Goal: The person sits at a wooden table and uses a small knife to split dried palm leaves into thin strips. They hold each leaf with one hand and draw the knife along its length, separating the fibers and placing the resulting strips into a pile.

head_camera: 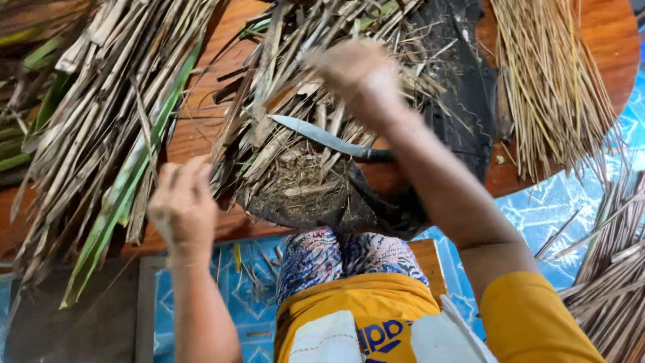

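A round bench (608, 40) carries several heaps of plant material. A pile of long leaf strips (101, 114) lies at the left, running from the far edge toward the near edge. A heap of short cut stalks (295, 87) lies at the centre, resting partly on a sheet (463, 87) that hangs over the near edge of the bench. A knife (322, 138) lies across this central heap, blade pointing left. A bundle of thin sticks (551, 81) lies at the right, its ends reaching past the bench edge. More stalks (605, 269) lie on the floor (537, 215) at the far right. The left hand (183, 202) hovers between the strips and the central heap; the right hand (359, 70) is above the heap, behind the knife.
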